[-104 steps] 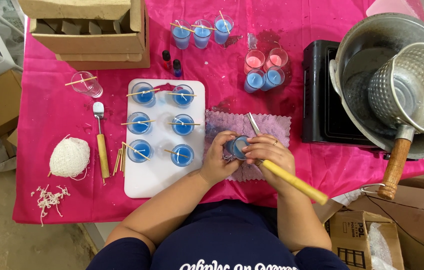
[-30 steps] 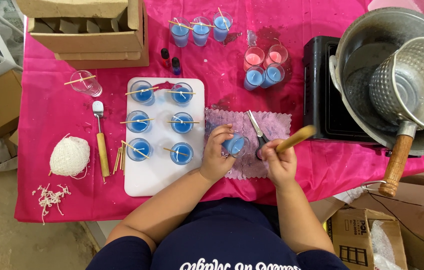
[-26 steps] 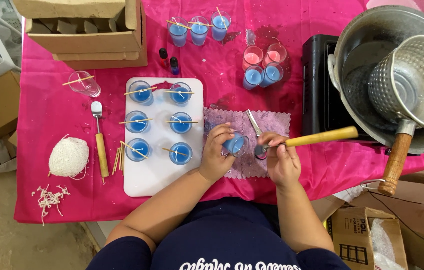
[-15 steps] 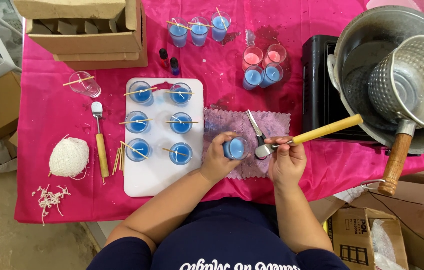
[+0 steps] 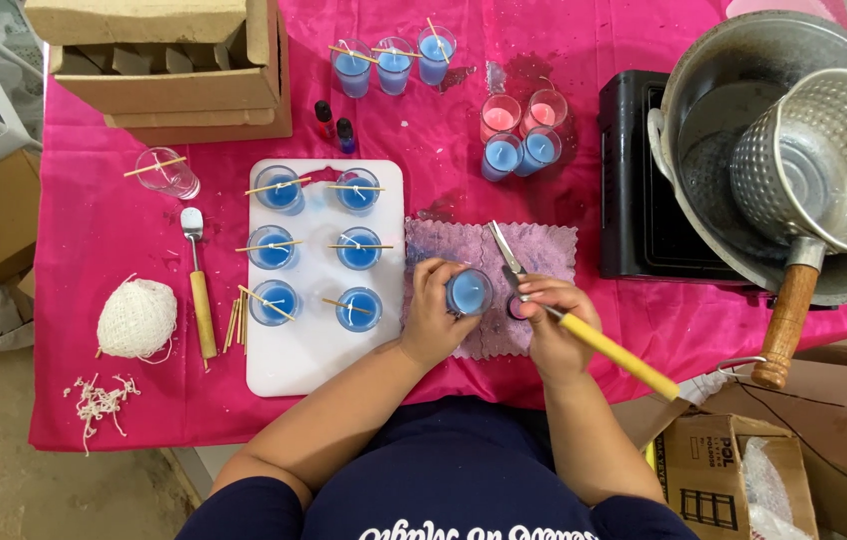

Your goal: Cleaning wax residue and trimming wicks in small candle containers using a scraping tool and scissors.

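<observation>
My left hand [image 5: 436,322] grips a small glass of blue wax [image 5: 470,292] over a purple cloth [image 5: 544,250]. My right hand [image 5: 549,325] holds a yellow-handled tool [image 5: 616,353], its head next to the glass and its handle slanting down to the right. Grey scissors [image 5: 506,260] lie on the cloth just above my right hand. To the left, a white board [image 5: 324,345] carries several glasses of blue wax [image 5: 359,309] with wooden sticks laid across them.
A spatula [image 5: 201,290], loose sticks, a ball of white string [image 5: 136,319] and string scraps lie at left. More wax glasses [image 5: 394,62] stand at the back. A black burner [image 5: 634,180], big metal pot [image 5: 734,100] and wooden-handled pitcher [image 5: 829,160] fill the right. A cardboard box [image 5: 174,60] sits back left.
My right hand swung the yellow handle from pointing up-right toward the pot to pointing down-right toward me. The left hand kept hold of the glass on the cloth.
</observation>
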